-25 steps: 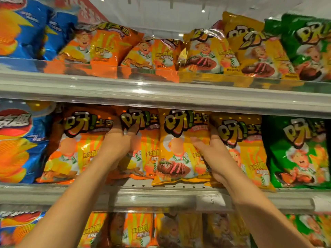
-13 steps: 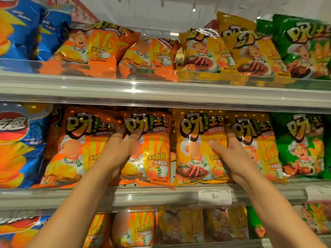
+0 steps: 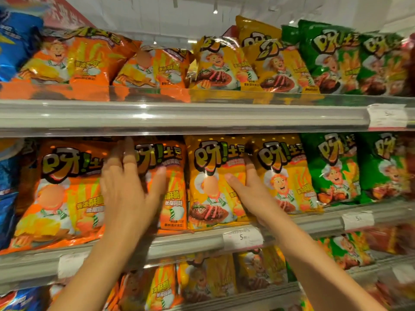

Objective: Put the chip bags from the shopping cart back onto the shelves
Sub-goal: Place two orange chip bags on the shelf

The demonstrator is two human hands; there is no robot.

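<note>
- head view: both arms reach up to the middle shelf [image 3: 179,242], where chip bags stand upright in a row behind the shelf's front rail.
- left hand [image 3: 128,189] is spread flat, fingers straight and slightly apart, lying over the seam between two orange bags; its thumb rests on the second orange bag [image 3: 173,194], and its fingertips reach near the bag tops. it is blurred, so i cannot tell how firmly it presses.
- the first orange bag [image 3: 60,194] stands just left of that hand, touching its neighbour.
- right hand [image 3: 253,191] has straight fingers pushed into the gap between the two yellow bags; the thumb lies across the front of the left yellow bag [image 3: 211,187], and the fingers go behind its right edge. whether they curl round it is hidden.
- the right yellow bag [image 3: 287,176] stands just beside that hand, with green bags [image 3: 332,169] next along.
- a white price tag [image 3: 242,237] sits on the rail below the yellow bags.
- the upper shelf [image 3: 179,115] carries leaning orange, yellow and green bags; blue bags [image 3: 13,46] show at far left.
</note>
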